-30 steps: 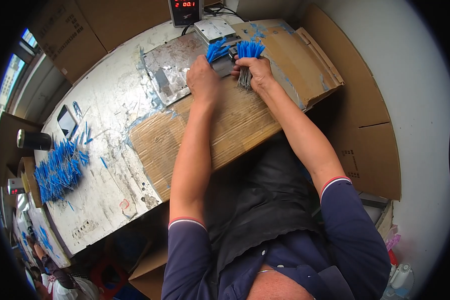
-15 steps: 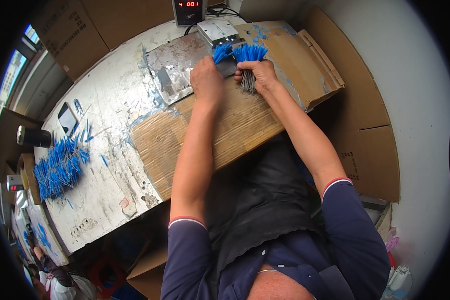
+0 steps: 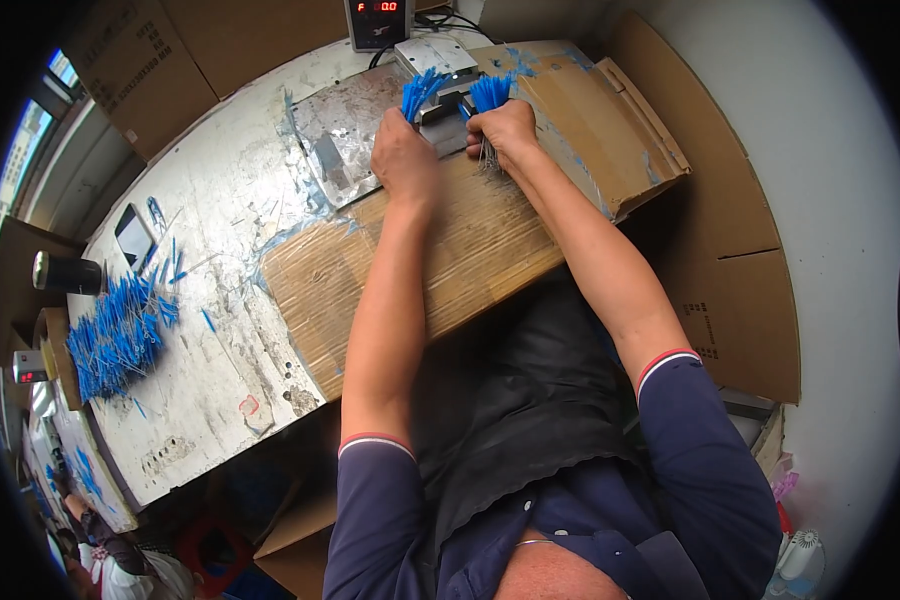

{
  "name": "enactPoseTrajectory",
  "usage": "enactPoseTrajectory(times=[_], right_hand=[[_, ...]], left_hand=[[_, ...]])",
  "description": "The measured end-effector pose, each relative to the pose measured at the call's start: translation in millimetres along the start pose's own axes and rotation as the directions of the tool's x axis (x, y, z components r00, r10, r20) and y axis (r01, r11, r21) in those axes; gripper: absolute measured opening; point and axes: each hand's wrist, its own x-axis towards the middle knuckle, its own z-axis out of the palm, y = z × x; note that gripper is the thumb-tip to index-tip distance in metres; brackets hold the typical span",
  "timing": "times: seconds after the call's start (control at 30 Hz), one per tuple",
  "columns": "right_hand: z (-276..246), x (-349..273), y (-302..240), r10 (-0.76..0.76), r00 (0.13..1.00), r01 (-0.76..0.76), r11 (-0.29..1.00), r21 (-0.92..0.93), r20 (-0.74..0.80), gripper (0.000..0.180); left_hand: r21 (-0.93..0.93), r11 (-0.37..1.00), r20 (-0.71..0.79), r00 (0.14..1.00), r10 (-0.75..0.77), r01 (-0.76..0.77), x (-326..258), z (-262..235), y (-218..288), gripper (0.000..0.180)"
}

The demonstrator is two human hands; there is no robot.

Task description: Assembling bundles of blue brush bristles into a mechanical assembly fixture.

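My left hand (image 3: pixel 402 162) is closed around a bundle of thin wires with blue ends (image 3: pixel 424 92), which fan out above the fist. To its right, my right hand (image 3: pixel 508 128) grips a second bundle of blue-ended wires (image 3: pixel 491 93); their bare grey shafts hang below the fingers. Between the two bundles sits a small metal fixture (image 3: pixel 448 108) with a dark slot, in front of a pale metal box (image 3: pixel 434 58). The right bundle is close beside the fixture; whether they touch I cannot tell.
A worn metal plate (image 3: pixel 345 130) and taped cardboard (image 3: pixel 370 270) cover the bench. At left lie a heap of blue-ended wires (image 3: pixel 120 340), a phone (image 3: pixel 134 238) and a black cylinder (image 3: pixel 67 272). A red digital display (image 3: pixel 378 25) stands behind; a cardboard box (image 3: pixel 595 120) is at right.
My right hand has moved a little left and up, toward the fixture. My left hand has shifted slightly left, its bundle now higher and more upright. The display's reading has changed.
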Motion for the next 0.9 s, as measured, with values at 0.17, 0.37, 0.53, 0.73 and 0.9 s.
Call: enactPoseTrajectory(times=[0.17,0.37,0.53,0.73,0.9], right_hand=[[1,4,1,0.010,1.000,-0.010,1.000,0.016,-0.030,0.011],[-4,7,10,0.119,0.990,-0.139,0.918,0.372,0.075,0.008],[-19,-1,16,0.066,0.983,-0.133,0.899,0.417,0.172,0.009],[-23,-6,19,-0.008,0.986,-0.063,0.907,0.417,0.166,0.009],[-27,-6,18,0.029,0.985,-0.096,0.913,0.396,0.173,0.009]], left_hand=[[0.010,0.998,-0.073,0.995,0.065,-0.065,3,2,-3,0.012],[-0.029,0.998,-0.044,0.997,0.059,-0.061,2,2,-1,0.012],[-0.020,0.998,0.070,0.996,0.058,-0.057,-1,0,1,0.014],[-0.032,0.997,0.085,0.994,0.070,-0.067,-1,2,1,0.011],[-0.033,0.996,0.066,0.994,0.086,-0.084,0,0,2,0.008]])
